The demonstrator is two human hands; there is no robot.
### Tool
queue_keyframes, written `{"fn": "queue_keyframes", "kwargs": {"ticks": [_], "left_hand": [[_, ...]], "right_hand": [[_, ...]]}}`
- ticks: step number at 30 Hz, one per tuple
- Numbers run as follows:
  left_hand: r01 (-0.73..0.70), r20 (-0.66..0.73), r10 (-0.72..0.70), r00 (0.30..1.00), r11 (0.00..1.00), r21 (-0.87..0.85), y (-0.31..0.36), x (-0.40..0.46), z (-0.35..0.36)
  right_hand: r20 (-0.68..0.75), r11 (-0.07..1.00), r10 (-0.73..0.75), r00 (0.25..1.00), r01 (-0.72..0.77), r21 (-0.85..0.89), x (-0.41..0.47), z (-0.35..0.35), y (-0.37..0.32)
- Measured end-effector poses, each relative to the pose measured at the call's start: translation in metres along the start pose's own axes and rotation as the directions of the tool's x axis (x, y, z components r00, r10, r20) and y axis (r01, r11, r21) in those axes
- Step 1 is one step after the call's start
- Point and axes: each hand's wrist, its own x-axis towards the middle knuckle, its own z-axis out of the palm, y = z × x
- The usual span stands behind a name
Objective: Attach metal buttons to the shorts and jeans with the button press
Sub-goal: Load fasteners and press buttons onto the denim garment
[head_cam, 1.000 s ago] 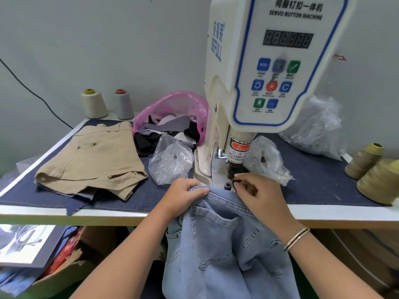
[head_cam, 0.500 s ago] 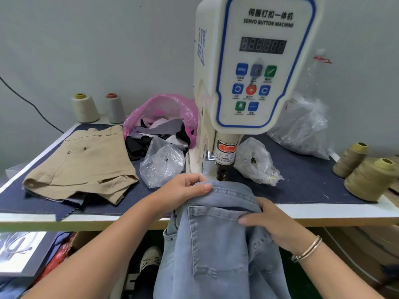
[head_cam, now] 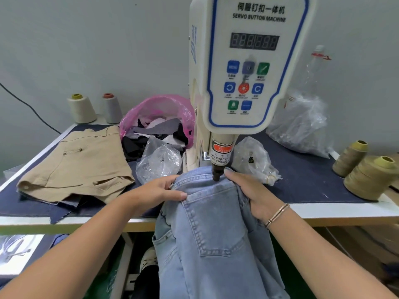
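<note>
The left hand [head_cam: 157, 192] holds the top edge of the blue jeans [head_cam: 212, 234], fingers curled over the cloth. The right hand [head_cam: 251, 194] grips the same edge on the other side. The hands are apart, with the dark tip of the button press [head_cam: 248, 67] coming down onto the waistband between them. The jeans hang off the front of the table [head_cam: 323, 212]. The tan shorts [head_cam: 79, 165] lie flat on the left. Clear bags [head_cam: 158, 161] sit beside the machine.
</note>
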Motion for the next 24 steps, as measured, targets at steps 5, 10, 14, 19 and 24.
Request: {"fn": "queue_keyframes", "kwargs": {"ticks": [5, 10, 14, 19, 24], "left_hand": [[0.009, -0.046, -0.019, 0.999, 0.981, -0.194, -0.012, 0.002, -0.019], [0.019, -0.114, -0.051, 0.992, 0.963, -0.268, -0.020, 0.010, -0.023], [0.001, -0.208, -0.052, 0.977, 0.971, -0.239, -0.022, 0.011, -0.018], [-0.019, -0.191, -0.026, 0.981, 0.973, -0.231, -0.020, 0.012, -0.015], [-0.063, -0.224, 0.010, 0.975, 0.970, -0.233, -0.020, 0.014, -0.016]], "right_hand": [[0.055, 1.000, 0.006, 0.998, -0.005, -0.009, 0.017, -0.007, -0.001], [-0.070, 0.941, -0.198, 0.978, 0.170, -0.292, 0.030, -0.012, 0.010], [0.111, 0.982, -0.148, 0.983, 0.160, -0.106, 0.029, -0.022, 0.014], [0.147, 0.975, -0.221, 0.964, 0.221, 0.022, 0.031, -0.027, 0.020], [0.102, 0.960, -0.270, 0.958, 0.259, 0.110, 0.032, -0.026, 0.026]]}}
